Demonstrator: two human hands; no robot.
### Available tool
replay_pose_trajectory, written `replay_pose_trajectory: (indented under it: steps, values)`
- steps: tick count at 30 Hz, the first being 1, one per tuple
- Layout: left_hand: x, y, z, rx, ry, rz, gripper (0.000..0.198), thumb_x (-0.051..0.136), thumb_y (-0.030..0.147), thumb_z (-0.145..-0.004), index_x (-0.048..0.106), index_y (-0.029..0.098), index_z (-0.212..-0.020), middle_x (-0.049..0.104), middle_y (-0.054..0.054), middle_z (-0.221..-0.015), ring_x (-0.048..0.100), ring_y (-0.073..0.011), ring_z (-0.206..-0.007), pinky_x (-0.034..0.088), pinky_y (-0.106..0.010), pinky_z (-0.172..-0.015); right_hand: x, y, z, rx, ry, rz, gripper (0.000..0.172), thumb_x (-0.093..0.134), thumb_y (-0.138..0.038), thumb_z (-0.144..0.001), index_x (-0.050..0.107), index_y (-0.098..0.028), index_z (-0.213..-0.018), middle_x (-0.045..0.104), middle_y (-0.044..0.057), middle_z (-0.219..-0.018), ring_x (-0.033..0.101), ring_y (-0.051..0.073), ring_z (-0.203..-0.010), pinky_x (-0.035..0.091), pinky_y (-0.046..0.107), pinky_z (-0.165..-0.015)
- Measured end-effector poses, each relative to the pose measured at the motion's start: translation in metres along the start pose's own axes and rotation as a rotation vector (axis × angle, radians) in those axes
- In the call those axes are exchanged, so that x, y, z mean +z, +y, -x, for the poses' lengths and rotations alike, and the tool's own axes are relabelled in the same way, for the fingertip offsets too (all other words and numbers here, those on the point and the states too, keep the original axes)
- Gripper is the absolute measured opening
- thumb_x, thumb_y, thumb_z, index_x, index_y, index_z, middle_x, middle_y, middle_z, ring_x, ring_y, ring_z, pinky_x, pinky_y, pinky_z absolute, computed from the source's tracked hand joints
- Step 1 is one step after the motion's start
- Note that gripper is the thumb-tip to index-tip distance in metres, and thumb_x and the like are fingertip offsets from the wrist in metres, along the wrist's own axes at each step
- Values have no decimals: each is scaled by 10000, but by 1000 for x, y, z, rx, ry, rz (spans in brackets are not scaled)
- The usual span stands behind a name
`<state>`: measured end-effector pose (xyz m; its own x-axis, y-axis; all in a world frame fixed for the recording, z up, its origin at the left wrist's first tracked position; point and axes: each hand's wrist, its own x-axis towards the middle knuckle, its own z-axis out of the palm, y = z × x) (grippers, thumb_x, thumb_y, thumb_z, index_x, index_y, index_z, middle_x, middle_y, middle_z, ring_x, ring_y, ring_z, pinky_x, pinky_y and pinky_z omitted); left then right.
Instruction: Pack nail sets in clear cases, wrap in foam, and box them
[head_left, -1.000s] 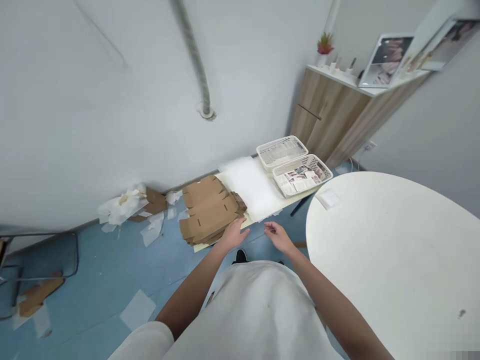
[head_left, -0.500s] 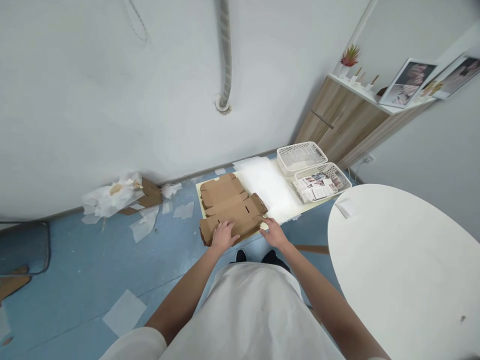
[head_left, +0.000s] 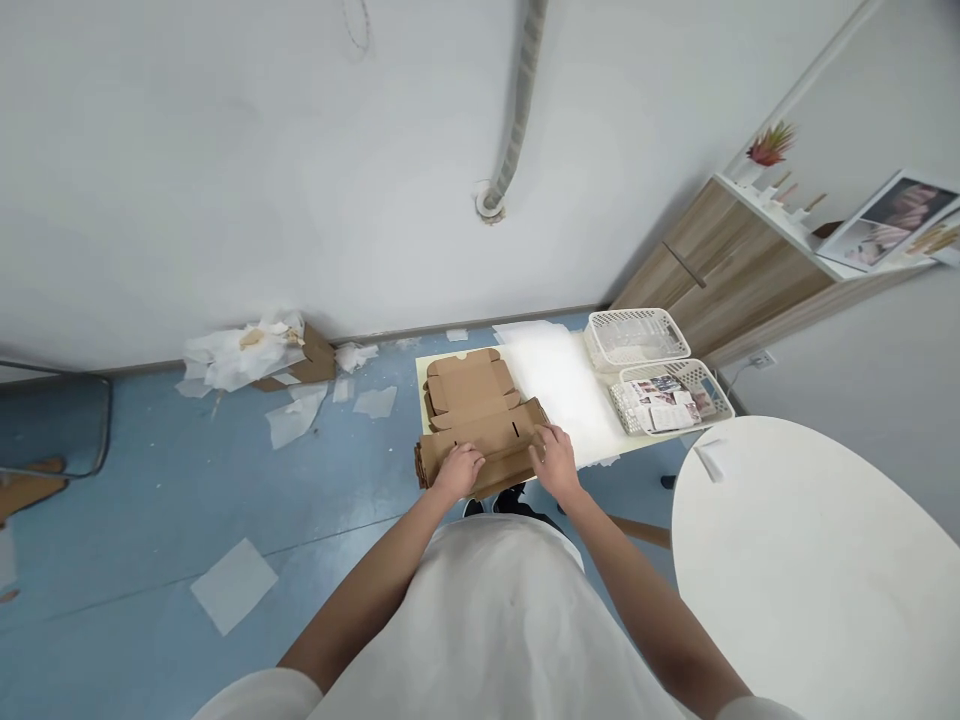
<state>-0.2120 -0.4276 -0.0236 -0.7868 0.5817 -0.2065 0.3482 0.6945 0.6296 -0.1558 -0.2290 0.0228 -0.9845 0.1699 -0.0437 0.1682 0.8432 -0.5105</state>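
Note:
A flat brown cardboard box (head_left: 472, 388) lies unfolded, with its lid part toward the wall and its slotted front panel (head_left: 487, 436) near me. More flattened cardboard shows beneath it in a stack. My left hand (head_left: 459, 470) grips the near panel left of its middle, fingers bent over the card. My right hand (head_left: 553, 462) is closed on the right end of that panel, fingers curled over beside a dark slot; the thumb side is partly hidden. A pile of white sheets (head_left: 559, 385) lies to the right of the cardboard on the same low table.
Two white plastic baskets (head_left: 637, 335) stand at the table's right end, the nearer with printed cards (head_left: 664, 400). A round white table (head_left: 817, 560) is close on my right. Scraps and a torn carton (head_left: 319, 355) lie on the blue floor; a wooden cabinet (head_left: 735, 260) stands behind.
My right hand has moved from the panel's front right corner onto its right end, fingers now curled over it. My left hand stays on the panel. The view has shifted left.

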Motion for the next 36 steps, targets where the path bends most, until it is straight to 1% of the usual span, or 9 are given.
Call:
replay_pose_trajectory:
  steps: [4, 9, 16, 19, 22, 26, 28, 32, 36]
  values:
    - [-3, 1, 1, 10, 4, -48, 287, 349, 220, -852, 617, 181, -756, 583, -61, -848, 534, -182, -812, 394, -309, -753, 5, -7, 1, -71, -120, 3, 319, 414, -296, -814, 518, -193, -1097, 572, 100, -1010, 513, 244, -965, 391, 394, -843]
    - [-13, 9, 12, 10, 78, -115, 226, 322, 201, -845, 547, 187, -824, 570, -45, -840, 531, -176, -756, 373, -297, -662, 5, 2, -7, 203, 127, -127, 594, 485, -470, -749, 360, -161, -1242, 448, 144, -1180, 420, 276, -1101, 382, 403, -876]
    - [-22, 18, 20, 25, 215, -136, 148, 339, 119, -762, 469, 188, -761, 526, -23, -747, 498, -161, -687, 354, -287, -638, -4, 7, -17, 383, 209, -336, 800, 585, -543, -623, 330, -163, -1280, 389, 158, -1256, 332, 316, -1193, 310, 453, -959]
    - [-23, 17, 25, 72, 236, -96, 145, 339, 113, -748, 465, 185, -760, 517, -27, -742, 492, -161, -680, 365, -286, -632, -6, 4, -18, 456, 187, -620, 724, 600, -494, -637, 371, -171, -1243, 480, 148, -1199, 465, 290, -1093, 423, 425, -855]
    - [-25, 16, 31, 125, 192, -26, 145, 353, 123, -748, 484, 184, -759, 527, -33, -751, 507, -164, -699, 387, -291, -645, -7, 0, -18, 392, -2, -931, 477, 549, -407, -705, 475, -196, -1127, 623, 84, -996, 611, 216, -822, 510, 349, -652]
    - [-31, 18, 39, 164, 157, 40, 131, 438, 249, -774, 535, 197, -846, 550, -62, -937, 523, -204, -890, 408, -353, -774, -9, -5, -16, 320, -14, -886, 358, 519, -320, -706, 539, -206, -1045, 654, 55, -911, 616, 196, -741, 515, 323, -585]
    - [-35, 17, 40, 98, 271, 29, 272, 509, 333, -749, 518, 208, -990, 481, -91, -1128, 447, -254, -1070, 367, -416, -875, -14, -6, -13, 278, 69, -845, 379, 504, -323, -713, 536, -201, -1070, 639, 64, -977, 607, 200, -799, 515, 321, -617]
    - [-41, 8, 36, -220, 561, 51, 605, 541, 382, -729, 321, 174, -1253, 268, -160, -1320, 269, -312, -1235, 283, -485, -962, -28, -4, -1, 257, 134, -907, 407, 475, -368, -743, 520, -204, -1113, 608, 69, -1033, 597, 183, -786, 510, 312, -612]
    - [-38, 1, 30, -391, 478, 122, 773, 550, 410, -719, 157, 153, -1333, 292, -186, -1328, 283, -327, -1233, 292, -488, -952, -40, 8, 16, 345, 201, -998, 423, 536, -393, -713, 523, -211, -1094, 622, 50, -946, 589, 160, -717, 507, 308, -592]
